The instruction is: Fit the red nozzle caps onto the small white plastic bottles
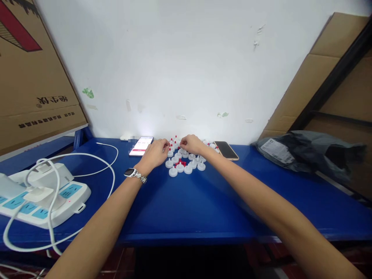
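On the blue table, a cluster of white nozzle caps (188, 169) spreads out between and in front of my hands. Some caps at the back carry small red tips (176, 136), while the nearer ones show bare nozzles. Loose red tips (180, 162) lie in a small heap amid the caps. My left hand (156, 152), with a watch on the wrist, is closed in a pinch at the cluster's left side, beside a red-tipped cap (170, 149). Above the back of the cluster my right hand (191, 144) pinches downward. What either hand's fingertips hold is too small to make out.
A lit phone (141, 146) lies left of the caps; a dark-screened phone (226, 150) lies right. A white power strip (58, 205) with looping cables (112, 170) occupies the left end. A grey plastic bag (305, 151) sits at right. Cardboard (37, 77) and a white wall (186, 69) stand behind.
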`<state>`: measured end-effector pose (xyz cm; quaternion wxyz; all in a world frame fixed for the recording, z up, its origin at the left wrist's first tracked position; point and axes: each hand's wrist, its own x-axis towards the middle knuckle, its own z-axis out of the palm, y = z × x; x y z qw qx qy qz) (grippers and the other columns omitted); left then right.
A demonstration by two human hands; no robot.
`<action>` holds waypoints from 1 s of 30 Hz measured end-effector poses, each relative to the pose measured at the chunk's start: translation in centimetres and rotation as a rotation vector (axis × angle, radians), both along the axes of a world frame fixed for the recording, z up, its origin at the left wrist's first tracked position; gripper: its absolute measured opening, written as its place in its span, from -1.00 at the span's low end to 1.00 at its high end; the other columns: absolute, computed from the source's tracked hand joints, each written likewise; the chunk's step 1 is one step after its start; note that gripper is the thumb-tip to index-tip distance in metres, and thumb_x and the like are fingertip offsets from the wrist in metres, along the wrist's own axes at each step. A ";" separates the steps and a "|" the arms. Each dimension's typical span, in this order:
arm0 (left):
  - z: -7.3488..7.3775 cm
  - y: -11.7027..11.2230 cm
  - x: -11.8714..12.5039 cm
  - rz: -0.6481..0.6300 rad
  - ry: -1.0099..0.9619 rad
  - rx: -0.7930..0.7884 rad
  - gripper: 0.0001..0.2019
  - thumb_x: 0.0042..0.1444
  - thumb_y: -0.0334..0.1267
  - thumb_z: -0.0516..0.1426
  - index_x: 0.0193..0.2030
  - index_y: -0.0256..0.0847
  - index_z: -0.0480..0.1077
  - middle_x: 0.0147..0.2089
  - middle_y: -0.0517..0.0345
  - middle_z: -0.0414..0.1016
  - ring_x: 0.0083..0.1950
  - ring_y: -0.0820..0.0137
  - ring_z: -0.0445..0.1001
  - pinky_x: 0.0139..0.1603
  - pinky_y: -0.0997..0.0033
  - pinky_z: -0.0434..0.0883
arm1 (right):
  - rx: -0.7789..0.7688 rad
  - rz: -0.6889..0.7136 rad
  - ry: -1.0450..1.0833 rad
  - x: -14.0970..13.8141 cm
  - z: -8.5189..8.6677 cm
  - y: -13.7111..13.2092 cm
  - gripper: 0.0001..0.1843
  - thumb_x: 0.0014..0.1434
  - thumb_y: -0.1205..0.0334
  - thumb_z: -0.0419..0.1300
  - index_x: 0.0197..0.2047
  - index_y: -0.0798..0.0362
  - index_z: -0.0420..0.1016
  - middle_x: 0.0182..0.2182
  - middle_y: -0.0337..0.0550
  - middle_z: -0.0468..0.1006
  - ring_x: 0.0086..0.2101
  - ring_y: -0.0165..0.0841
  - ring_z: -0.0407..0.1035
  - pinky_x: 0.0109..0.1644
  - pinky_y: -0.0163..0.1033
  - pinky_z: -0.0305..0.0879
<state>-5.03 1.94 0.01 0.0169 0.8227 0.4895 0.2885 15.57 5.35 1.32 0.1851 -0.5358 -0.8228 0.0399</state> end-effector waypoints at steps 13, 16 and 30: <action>0.7 -1.2 0.4 0.072 0.026 -0.008 -0.80 0.27 -0.25 0.02 -0.15 -0.21 0.47 -0.15 -0.01 0.57 -0.16 0.23 0.51 -0.13 0.29 0.37 | -0.020 -0.064 -0.063 -0.2 0.2 0.2 -0.75 0.18 0.14 0.16 -0.18 0.02 0.62 -0.33 -0.14 0.65 -0.26 -0.28 0.47 -0.11 -0.26 0.24; 0.8 -1.2 0.5 0.075 0.037 -0.008 -0.79 0.27 -0.26 0.01 -0.14 -0.21 0.46 -0.15 -0.01 0.57 -0.16 0.24 0.51 -0.13 0.30 0.37 | 0.051 -0.200 -0.093 -0.1 0.2 0.8 -0.66 0.19 0.09 0.14 -0.05 0.03 0.57 -0.23 -0.06 0.64 -0.13 -0.20 0.44 0.02 -0.15 0.20; 0.1 -0.9 1.0 -0.020 0.029 0.017 -0.78 0.27 -0.18 0.02 -0.20 -0.18 0.45 -0.15 -0.02 0.55 -0.14 0.19 0.47 -0.13 0.23 0.38 | 0.013 -0.248 -0.158 0.4 -1.1 1.7 -0.61 0.03 0.01 0.27 -0.08 -0.02 0.58 -0.11 0.06 0.55 0.00 -0.02 0.29 0.08 0.01 0.07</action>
